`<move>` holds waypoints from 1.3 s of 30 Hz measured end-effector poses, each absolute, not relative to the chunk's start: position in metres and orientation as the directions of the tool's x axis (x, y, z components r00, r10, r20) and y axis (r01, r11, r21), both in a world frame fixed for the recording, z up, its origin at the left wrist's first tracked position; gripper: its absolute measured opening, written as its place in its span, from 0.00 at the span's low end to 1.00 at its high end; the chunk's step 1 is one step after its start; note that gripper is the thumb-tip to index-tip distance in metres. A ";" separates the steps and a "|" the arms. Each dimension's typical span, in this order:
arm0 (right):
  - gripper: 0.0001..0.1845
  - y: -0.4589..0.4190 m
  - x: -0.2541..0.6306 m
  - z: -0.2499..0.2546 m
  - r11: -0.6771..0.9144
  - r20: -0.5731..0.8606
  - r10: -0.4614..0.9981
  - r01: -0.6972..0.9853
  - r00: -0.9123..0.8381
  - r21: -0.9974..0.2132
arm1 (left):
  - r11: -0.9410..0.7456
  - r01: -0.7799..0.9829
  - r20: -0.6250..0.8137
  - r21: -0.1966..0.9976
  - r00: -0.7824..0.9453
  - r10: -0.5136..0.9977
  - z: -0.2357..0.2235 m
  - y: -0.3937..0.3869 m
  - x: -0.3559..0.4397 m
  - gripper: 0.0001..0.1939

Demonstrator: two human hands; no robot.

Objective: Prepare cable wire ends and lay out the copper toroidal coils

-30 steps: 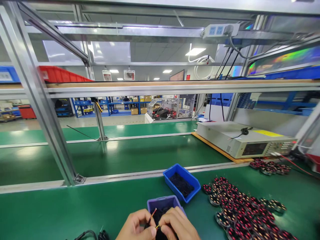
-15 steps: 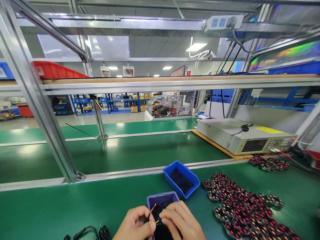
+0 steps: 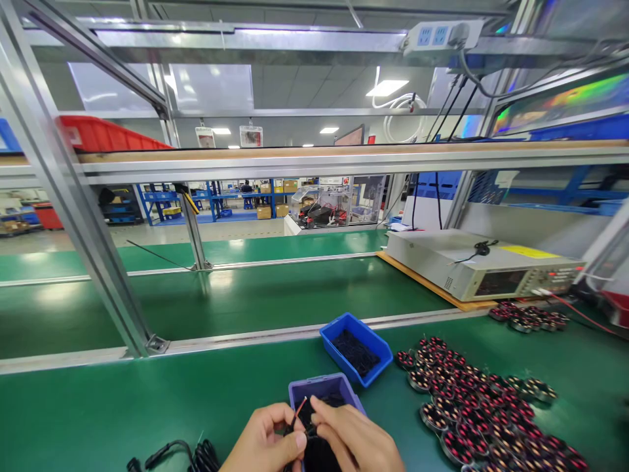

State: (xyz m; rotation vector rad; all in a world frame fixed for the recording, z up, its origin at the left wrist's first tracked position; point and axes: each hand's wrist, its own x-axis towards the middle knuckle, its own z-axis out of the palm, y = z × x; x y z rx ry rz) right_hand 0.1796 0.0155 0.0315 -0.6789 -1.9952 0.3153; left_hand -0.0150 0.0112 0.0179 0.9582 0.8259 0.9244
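My left hand pinches a black cable end between thumb and fingers. From it a thin red wire with a bare tip sticks up. Just to the right, my right hand has its fingers bent together close to the wire ends; whatever is between them is hidden. Both hands are over the near side of a purple bin with small black pieces in it. Behind that bin stands a blue bin of thin black pieces. Coiled black cable with a connector lies left of my left hand.
Many round motor stators with red and copper windings cover the bench on the right. A grey bench instrument sits on a wooden board behind them. A metal post rises at the left, and a shelf spans the bench above.
My right hand's fingertips have moved up from a yellow wire end toward the red wire's tip. The left hand keeps its pinch on the cable.
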 end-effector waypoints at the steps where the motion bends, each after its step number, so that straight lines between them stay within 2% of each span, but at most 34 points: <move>1: 0.15 0.015 0.179 0.032 0.753 0.682 0.658 0.291 -0.319 -0.591 | 0.287 -0.275 -0.171 0.918 0.380 0.909 0.019 0.011 -0.015 0.28; 4: 0.11 0.012 0.176 0.031 0.499 0.477 0.859 0.092 -0.187 -0.862 | 0.291 -0.285 -0.169 0.913 0.385 0.907 0.019 0.010 -0.014 0.28; 7: 0.16 0.010 0.172 0.030 0.313 0.312 0.930 -0.029 -0.195 -0.949 | 0.278 -0.293 -0.152 0.915 0.389 0.909 0.017 0.009 -0.013 0.28; 9: 0.16 0.008 0.171 0.030 0.273 0.274 0.938 -0.032 -0.212 -0.961 | 0.272 -0.295 -0.145 0.916 0.390 0.909 0.015 0.009 -0.013 0.28; 20: 0.08 0.008 0.171 0.034 0.351 0.330 0.913 0.048 -0.241 -0.935 | 0.273 -0.283 -0.148 0.919 0.393 0.908 0.013 0.009 -0.014 0.27; 25: 0.11 0.006 0.170 0.044 0.500 0.426 0.841 0.176 -0.334 -0.848 | 0.299 -0.280 -0.171 0.912 0.404 0.899 0.012 0.010 -0.017 0.26; 28: 0.13 0.007 0.171 0.045 0.572 0.479 0.800 0.217 -0.361 -0.791 | 0.319 -0.297 -0.170 0.900 0.434 0.885 0.014 0.008 -0.018 0.21; 31: 0.11 0.008 0.173 0.042 0.545 0.447 0.822 0.257 -0.352 -0.798 | 0.272 -0.372 -0.096 0.888 0.427 0.899 0.016 0.006 -0.017 0.18; 34: 0.10 0.008 0.173 0.039 0.476 0.377 0.850 0.230 -0.367 -0.849 | 0.206 -0.438 -0.016 0.875 0.400 0.917 0.017 0.004 -0.015 0.21; 39: 0.11 0.009 0.171 0.045 0.420 0.335 0.854 0.147 -0.398 -0.896 | 0.207 -0.433 0.003 0.877 0.437 0.900 0.019 0.004 -0.014 0.23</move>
